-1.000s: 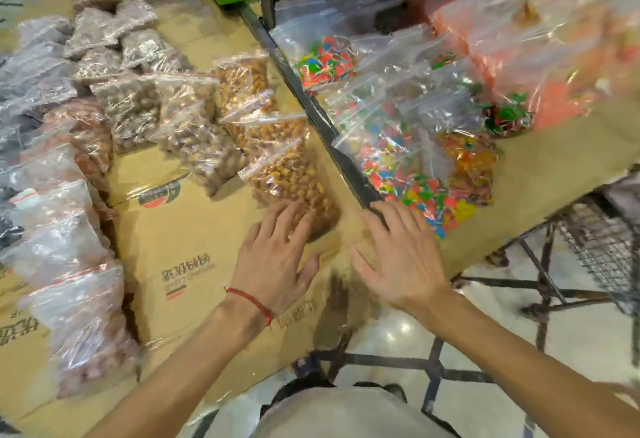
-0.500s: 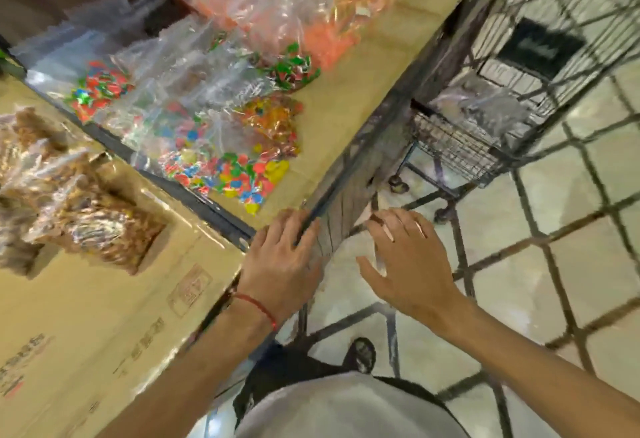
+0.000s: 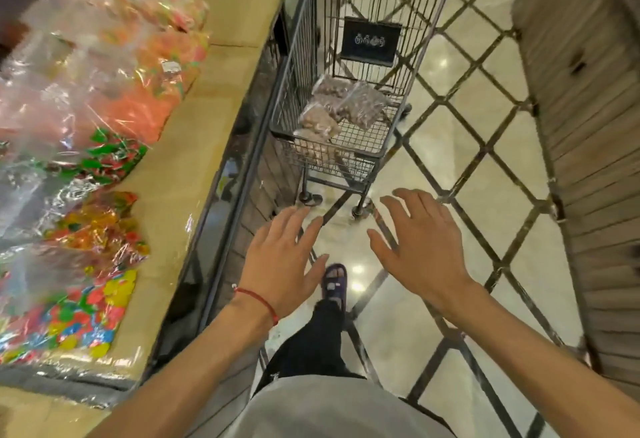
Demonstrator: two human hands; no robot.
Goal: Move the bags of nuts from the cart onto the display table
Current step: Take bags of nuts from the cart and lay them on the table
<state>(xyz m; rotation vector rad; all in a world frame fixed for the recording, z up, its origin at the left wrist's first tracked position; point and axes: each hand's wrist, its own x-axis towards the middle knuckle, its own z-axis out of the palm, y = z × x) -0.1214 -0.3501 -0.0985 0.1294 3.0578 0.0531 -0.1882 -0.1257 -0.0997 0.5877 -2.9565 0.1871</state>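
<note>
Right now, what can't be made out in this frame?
Head view only:
- Bags of nuts: count unclear; they overlap, and the wire front of the cart screens the lowest.
- Black sign in the cart: print too small.
- Candy bags on the table: blurred, glare, cut off by the left edge.
- Cart's far end: cut off by the top edge.

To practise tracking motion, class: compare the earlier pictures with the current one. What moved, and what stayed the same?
The person turned right, away from the display table. The left hand and right hand left its edge and now reach over the floor toward the cart holding bags of nuts. Nothing was grasped; both hands stay open and empty.
</note>
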